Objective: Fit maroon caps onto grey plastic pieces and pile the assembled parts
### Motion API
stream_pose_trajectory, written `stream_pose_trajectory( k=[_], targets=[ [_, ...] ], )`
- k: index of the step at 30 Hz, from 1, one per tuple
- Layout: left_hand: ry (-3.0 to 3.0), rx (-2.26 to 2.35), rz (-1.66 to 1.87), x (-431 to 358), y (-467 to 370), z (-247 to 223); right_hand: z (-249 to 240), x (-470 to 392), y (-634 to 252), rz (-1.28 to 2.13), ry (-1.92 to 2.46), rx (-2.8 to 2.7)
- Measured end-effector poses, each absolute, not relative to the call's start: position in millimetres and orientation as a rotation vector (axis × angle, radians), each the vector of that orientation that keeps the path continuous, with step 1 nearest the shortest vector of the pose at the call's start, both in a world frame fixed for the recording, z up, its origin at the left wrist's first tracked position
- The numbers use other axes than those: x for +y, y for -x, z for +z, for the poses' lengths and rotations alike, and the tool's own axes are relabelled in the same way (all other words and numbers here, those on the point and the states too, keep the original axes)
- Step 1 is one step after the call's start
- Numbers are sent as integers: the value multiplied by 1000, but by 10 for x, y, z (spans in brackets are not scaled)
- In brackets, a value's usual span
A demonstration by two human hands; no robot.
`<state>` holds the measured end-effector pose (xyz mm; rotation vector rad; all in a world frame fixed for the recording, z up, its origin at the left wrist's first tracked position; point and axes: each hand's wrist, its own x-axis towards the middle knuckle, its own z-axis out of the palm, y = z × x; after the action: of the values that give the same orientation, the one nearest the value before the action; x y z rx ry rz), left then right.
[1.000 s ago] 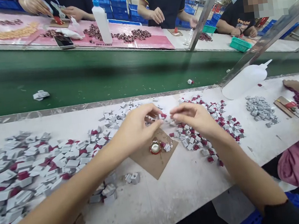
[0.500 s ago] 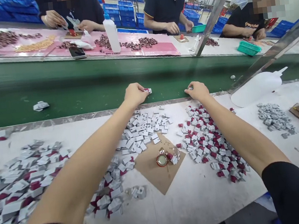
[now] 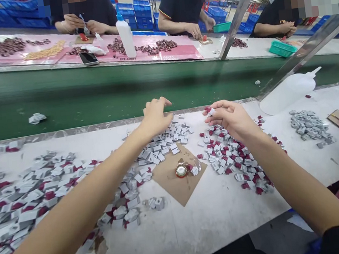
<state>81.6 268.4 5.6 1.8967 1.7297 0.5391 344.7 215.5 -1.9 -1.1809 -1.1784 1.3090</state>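
Observation:
My left hand [image 3: 157, 116] hovers over the far end of a pile of small grey-white blocks [image 3: 156, 149], fingers apart and nothing in them. My right hand [image 3: 229, 117] pinches a small grey-and-dark-red piece [image 3: 209, 111] between thumb and fingers, above a heap of similar grey-and-red pieces [image 3: 234, 156]. Between the piles lies a brown cardboard square [image 3: 181, 193]. On it stands a small round pot with an ornate rim [image 3: 181, 169], and another grey-and-red piece [image 3: 194, 170] sits beside it.
A large pile of grey and red pieces [image 3: 36, 191] covers the table's left. A white squeeze bottle [image 3: 288, 93] lies at the right, near a metal post [image 3: 299, 57]. Beyond the table runs a green conveyor belt [image 3: 92, 95]; several people work across it.
My left hand has come back from the belt edge and opened, and the piece it held is gone from it. My right hand has drawn nearer, turned palm up, holding a grey-and-red piece.

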Motion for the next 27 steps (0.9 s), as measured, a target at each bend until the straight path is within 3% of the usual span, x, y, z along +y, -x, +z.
stream_pose_trajectory(
  k=[4,7,17,27],
  targets=[
    [-2038,1100,745,2069,-805,169,-3,1696,-3262,1502,1091,-1082],
    [-1996,929,832,1767,-828,198,-25,1473,-3102,1593,989,-1051],
    [-1646,1044,841,1192,-707,86,-139,1022,-2988,1434,1061,-1261],
    [-1662,1145,824,712,-619,-35,-275,692,-2928,1325,963,-1395]
  ],
)
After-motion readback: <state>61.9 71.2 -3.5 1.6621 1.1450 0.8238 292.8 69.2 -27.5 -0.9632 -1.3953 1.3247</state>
